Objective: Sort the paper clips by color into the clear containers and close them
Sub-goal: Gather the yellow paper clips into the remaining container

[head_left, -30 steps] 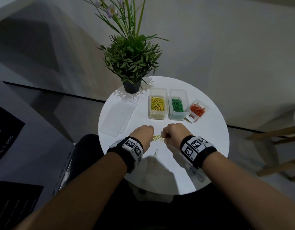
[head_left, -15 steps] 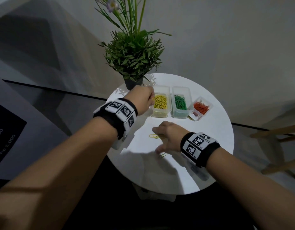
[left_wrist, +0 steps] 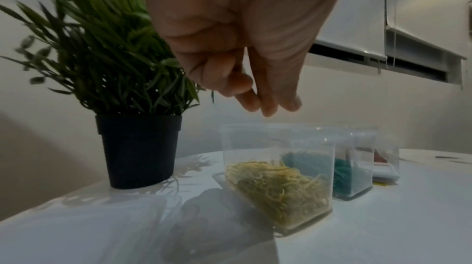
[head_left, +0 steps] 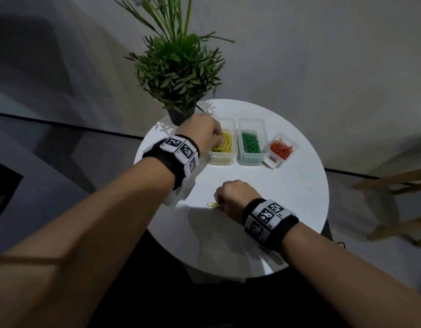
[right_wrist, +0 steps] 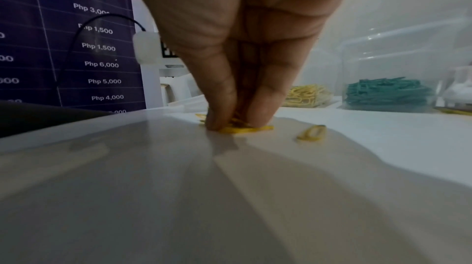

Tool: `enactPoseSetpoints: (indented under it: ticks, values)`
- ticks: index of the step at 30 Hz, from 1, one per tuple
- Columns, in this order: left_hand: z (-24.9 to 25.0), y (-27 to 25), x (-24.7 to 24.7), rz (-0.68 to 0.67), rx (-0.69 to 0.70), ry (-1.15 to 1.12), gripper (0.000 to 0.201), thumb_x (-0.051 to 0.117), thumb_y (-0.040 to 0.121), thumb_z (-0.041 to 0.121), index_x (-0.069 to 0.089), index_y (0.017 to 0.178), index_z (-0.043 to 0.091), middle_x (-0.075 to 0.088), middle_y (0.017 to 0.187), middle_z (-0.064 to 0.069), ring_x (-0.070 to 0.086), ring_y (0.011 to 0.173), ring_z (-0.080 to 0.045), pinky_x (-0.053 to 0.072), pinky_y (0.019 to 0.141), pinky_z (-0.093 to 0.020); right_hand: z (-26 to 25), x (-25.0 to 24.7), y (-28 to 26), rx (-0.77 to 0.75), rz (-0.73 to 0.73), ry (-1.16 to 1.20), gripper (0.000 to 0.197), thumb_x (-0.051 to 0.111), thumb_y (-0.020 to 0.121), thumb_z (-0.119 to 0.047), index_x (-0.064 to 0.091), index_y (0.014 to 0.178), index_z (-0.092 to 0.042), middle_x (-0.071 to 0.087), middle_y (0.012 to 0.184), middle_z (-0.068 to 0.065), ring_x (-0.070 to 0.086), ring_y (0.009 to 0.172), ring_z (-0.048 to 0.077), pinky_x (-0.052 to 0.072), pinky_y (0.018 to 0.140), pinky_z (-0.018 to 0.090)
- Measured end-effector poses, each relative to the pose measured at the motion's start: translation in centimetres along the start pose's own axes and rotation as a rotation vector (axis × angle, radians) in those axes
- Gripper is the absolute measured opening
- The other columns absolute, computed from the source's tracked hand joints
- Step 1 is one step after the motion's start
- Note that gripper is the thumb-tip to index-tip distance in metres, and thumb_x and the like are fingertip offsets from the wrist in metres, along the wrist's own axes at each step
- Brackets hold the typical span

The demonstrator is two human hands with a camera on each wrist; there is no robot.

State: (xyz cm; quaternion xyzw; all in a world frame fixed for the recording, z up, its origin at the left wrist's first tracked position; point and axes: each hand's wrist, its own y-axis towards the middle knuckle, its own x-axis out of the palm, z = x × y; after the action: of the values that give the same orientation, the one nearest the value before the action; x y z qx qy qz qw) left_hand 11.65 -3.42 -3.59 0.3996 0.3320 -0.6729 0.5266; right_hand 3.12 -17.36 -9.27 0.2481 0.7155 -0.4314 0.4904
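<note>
At the round white bench [head_left: 287, 197], my left hand [head_left: 204, 133] hangs over the open clear plastic container of yellow paper clips [head_left: 222, 147], its fingers [left_wrist: 265, 105] bunched together and pointing down just above the rim; I cannot tell whether they still hold a clip. That container stands near the far edge of the bench, touching or just beside a matching clear container of green paper clips [head_left: 251, 143]. A smaller clear container of orange-red paper clips [head_left: 281, 149] sits beside the green one, toward the right edge. All three stand without lids.

My right hand [head_left: 235, 197] is down on the bench near its middle, closer to the near edge. From the right wrist view, its thumb and fingers [right_wrist: 222, 107] are pressed together on a small cluster of loose yellow paper clips [right_wrist: 242, 128] lying flat on the surface. A single yellow paper clip [right_wrist: 313, 133] lies apart from the cluster, just beside it on the bare surface.

A green artificial plant in a black pot [head_left: 178, 74] stands at the far-left edge of the bench, just beside the yellow container. A flat clear lid [head_left: 178, 195] shows at the left edge, mostly hidden under my left wrist.
</note>
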Motion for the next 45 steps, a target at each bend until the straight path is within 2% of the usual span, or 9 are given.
enactPoseSetpoints:
  ticks: [3, 7, 12, 19, 23, 27, 32, 39, 45]
  values:
    - [-1.0, -2.0, -0.3, 0.088, -0.054, -0.054, 0.02, 0.065, 0.087, 0.038, 0.07, 0.087, 0.018, 0.054, 0.089, 0.002, 0.052, 0.083, -0.016, 0.039, 0.074, -0.028, -0.6, 0.1, -0.2, -0.003, 0.02, -0.036, 0.02, 0.05, 0.091, -0.009, 0.057, 0.11, -0.008, 0.057, 0.112, 0.013, 0.055, 0.104, 0.032, 0.037, 0.073, 0.031]
    - [-2.3, -5.1, 0.8, 0.073, -0.154, -0.105, 0.022, 0.059, 0.092, 0.034, 0.07, 0.087, 0.015, 0.065, 0.088, -0.004, 0.059, 0.084, -0.024, 0.049, 0.078, -0.034, -1.4, 0.8, 0.0, -0.029, 0.042, -0.135, 0.026, 0.039, 0.096, -0.008, 0.051, 0.118, 0.0, 0.055, 0.115, 0.018, 0.054, 0.106, 0.033, 0.033, 0.069, 0.033]
    - [-2.0, -8.4, 3.3, -0.009, -0.243, -0.165, 0.014, 0.057, 0.09, 0.021, 0.07, 0.085, 0.019, 0.07, 0.088, -0.001, 0.062, 0.085, -0.022, 0.052, 0.079, -0.032, 1.2, -0.1, -0.9, 0.17, 0.114, 0.174, 0.019, 0.048, 0.092, -0.014, 0.058, 0.107, -0.01, 0.062, 0.109, 0.012, 0.059, 0.101, 0.031, 0.045, 0.08, 0.032]
    - [0.5, -8.0, 7.2, -0.431, 0.114, 0.049, 0.042, 0.056, 0.091, 0.012, 0.057, 0.13, 0.028, 0.049, 0.127, 0.0, 0.054, 0.112, -0.024, 0.044, 0.096, -0.037, 8.0, -1.2, -5.5, 0.525, 0.276, 0.448, 0.009, 0.056, 0.088, -0.009, 0.065, 0.089, -0.009, 0.059, 0.082, 0.004, 0.049, 0.08, 0.019, 0.032, 0.069, 0.021]
    - [1.9, -7.0, 7.1, -0.462, 0.255, 0.209, 0.026, 0.05, 0.096, 0.024, 0.067, 0.116, 0.022, 0.053, 0.118, -0.001, 0.056, 0.106, -0.025, 0.047, 0.085, -0.036, 8.7, -0.9, -6.2, 0.57, 0.324, 0.523, 0.008, 0.057, 0.087, -0.009, 0.063, 0.082, -0.012, 0.059, 0.08, 0.003, 0.051, 0.08, 0.02, 0.034, 0.068, 0.022]
    - [3.7, -7.1, 7.1, -0.415, 0.13, 0.267, 0.028, 0.055, 0.091, 0.039, 0.066, 0.095, 0.014, 0.06, 0.105, -0.006, 0.058, 0.098, -0.026, 0.041, 0.071, -0.03, 7.7, -0.5, -5.3, 0.525, 0.292, 0.501, 0.011, 0.056, 0.087, -0.009, 0.059, 0.079, -0.016, 0.059, 0.079, 0.002, 0.054, 0.081, 0.021, 0.034, 0.067, 0.022]
    - [6.8, -7.9, 8.0, -0.419, -0.034, 0.301, 0.028, 0.046, 0.092, 0.003, 0.059, 0.117, 0.003, 0.06, 0.12, -0.017, 0.058, 0.111, -0.034, 0.045, 0.085, -0.034, 6.5, -2.3, -3.5, 0.473, 0.38, 0.48, 0.008, 0.053, 0.089, -0.012, 0.057, 0.082, -0.013, 0.06, 0.08, 0.005, 0.053, 0.079, 0.024, 0.039, 0.07, 0.025]
    - [7.0, -8.0, 8.6, -0.346, -0.022, 0.242, 0.039, 0.045, 0.087, -0.001, 0.046, 0.125, 0.008, 0.058, 0.112, -0.016, 0.059, 0.102, -0.037, 0.04, 0.073, -0.036, 5.1, -8.6, 2.1, 0.279, 0.38, 0.293, 0.012, 0.051, 0.093, -0.016, 0.063, 0.096, -0.014, 0.063, 0.093, 0.005, 0.054, 0.084, 0.023, 0.041, 0.074, 0.026]
    - [6.2, -7.4, 9.6, -0.428, 0.127, 0.311, 0.027, 0.045, 0.094, 0.006, 0.062, 0.114, 0.009, 0.053, 0.112, -0.013, 0.057, 0.102, -0.034, 0.046, 0.083, -0.035, 4.6, -9.5, 5.4, 0.196, 0.232, 0.179, 0.021, 0.053, 0.093, -0.018, 0.07, 0.104, -0.018, 0.069, 0.103, 0.005, 0.061, 0.098, 0.025, 0.05, 0.081, 0.031]
